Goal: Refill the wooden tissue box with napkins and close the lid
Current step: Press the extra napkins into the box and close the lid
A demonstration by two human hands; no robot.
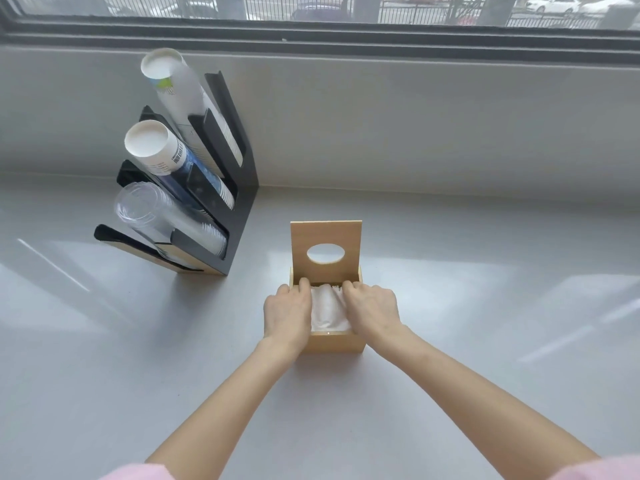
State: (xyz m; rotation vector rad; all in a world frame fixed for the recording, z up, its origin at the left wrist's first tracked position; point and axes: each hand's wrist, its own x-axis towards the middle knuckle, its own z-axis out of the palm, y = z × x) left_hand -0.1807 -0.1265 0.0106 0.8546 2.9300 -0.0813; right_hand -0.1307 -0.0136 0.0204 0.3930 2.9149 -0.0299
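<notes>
A small wooden tissue box (335,342) stands on the grey counter in the middle of the view. Its lid (326,237), with an oval hole, stands upright at the back edge. White napkins (327,311) fill the inside of the box. My left hand (287,315) rests over the box's left side, its fingers curled down onto the napkins. My right hand (372,308) does the same on the right side. Both hands press on the stack from either side, and the fingertips are partly hidden inside the box.
A black cup dispenser (228,209) stands at the back left, holding stacks of paper cups and clear plastic cups. A grey wall ledge and a window run along the back. The grey counter (485,323) stretches to both sides of the box.
</notes>
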